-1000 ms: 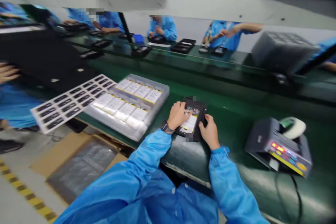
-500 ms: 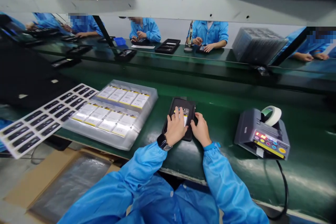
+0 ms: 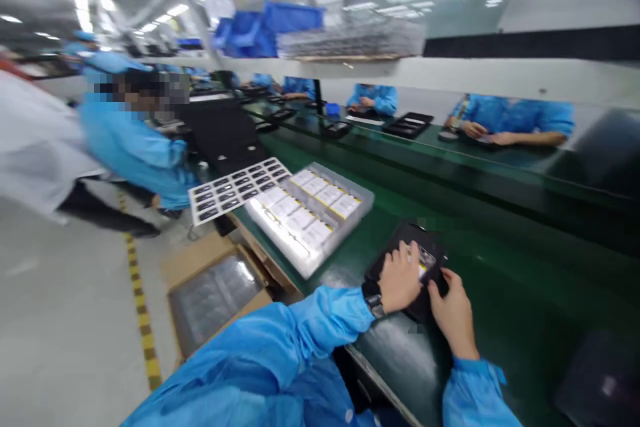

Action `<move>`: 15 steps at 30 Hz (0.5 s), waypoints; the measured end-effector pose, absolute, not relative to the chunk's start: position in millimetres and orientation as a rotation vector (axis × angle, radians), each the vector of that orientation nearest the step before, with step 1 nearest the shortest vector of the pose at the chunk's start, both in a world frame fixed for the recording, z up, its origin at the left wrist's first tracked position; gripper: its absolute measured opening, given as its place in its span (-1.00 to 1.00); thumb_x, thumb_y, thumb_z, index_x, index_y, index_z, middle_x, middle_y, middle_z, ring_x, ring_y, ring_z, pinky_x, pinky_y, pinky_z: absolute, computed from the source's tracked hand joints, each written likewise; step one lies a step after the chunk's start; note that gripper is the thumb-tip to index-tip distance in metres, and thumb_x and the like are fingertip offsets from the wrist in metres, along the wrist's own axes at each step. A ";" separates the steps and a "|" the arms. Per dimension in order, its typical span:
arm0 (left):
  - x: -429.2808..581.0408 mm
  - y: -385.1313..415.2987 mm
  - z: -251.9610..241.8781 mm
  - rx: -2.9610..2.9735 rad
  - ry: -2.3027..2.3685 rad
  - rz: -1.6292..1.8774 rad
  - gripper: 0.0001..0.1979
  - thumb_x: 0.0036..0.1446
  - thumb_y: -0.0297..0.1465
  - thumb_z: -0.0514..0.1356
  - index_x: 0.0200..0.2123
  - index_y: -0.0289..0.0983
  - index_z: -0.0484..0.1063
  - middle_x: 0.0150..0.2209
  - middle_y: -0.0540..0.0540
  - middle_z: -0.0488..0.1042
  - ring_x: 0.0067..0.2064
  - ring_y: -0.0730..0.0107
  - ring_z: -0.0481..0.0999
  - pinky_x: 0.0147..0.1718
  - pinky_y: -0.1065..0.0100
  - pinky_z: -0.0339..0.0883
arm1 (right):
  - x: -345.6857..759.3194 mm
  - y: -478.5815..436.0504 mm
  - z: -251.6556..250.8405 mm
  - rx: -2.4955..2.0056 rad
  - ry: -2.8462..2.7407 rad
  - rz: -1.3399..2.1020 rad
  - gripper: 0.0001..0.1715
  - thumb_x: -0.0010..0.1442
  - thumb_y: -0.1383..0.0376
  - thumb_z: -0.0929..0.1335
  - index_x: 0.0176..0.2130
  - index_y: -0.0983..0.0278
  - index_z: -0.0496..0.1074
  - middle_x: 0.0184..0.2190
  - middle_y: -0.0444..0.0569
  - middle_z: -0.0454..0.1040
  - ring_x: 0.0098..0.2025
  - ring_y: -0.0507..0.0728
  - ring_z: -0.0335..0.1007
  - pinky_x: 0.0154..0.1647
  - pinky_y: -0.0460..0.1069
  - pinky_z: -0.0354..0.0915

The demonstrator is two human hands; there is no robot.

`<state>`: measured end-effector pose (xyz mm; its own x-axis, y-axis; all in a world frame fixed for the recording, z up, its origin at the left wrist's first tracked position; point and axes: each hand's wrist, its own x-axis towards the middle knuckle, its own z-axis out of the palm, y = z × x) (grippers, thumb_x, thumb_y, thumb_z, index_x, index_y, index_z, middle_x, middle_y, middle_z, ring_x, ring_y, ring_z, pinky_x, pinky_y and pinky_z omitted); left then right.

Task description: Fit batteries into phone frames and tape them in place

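A black holder tray (image 3: 400,240) with a phone-like part in it lies on the green belt (image 3: 500,280) in front of me. My left hand (image 3: 399,277), with a dark watch on the wrist, lies flat over the part with fingers pressed down on it. My right hand (image 3: 454,310) rests at the holder's near right edge, its fingers curled against the holder. Both sleeves are blue.
A clear tray of several white and yellow cells (image 3: 313,213) sits to the left, with a sheet of black labels (image 3: 235,188) beyond it. An open cardboard box (image 3: 215,290) stands on the floor. Workers in blue sit along the far side; a person stands at left.
My view has swung left and up, so the tape dispenser has left the picture and the aisle shows. Both hands stay on the black holder, pressing the part.
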<state>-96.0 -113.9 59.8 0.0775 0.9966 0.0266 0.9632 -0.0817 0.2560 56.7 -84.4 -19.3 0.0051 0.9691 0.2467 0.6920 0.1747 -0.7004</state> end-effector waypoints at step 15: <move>-112.6 -92.2 51.1 1.908 1.786 0.678 0.30 -0.15 -0.33 0.51 0.50 -0.43 -0.21 0.47 -0.60 -0.06 0.37 -0.44 0.22 0.30 -0.30 0.19 | 61.7 -75.1 -15.5 -1.713 -1.837 0.584 -0.16 0.14 -0.15 0.20 0.17 0.34 0.36 0.06 0.37 0.52 0.07 0.54 0.50 0.01 0.31 0.42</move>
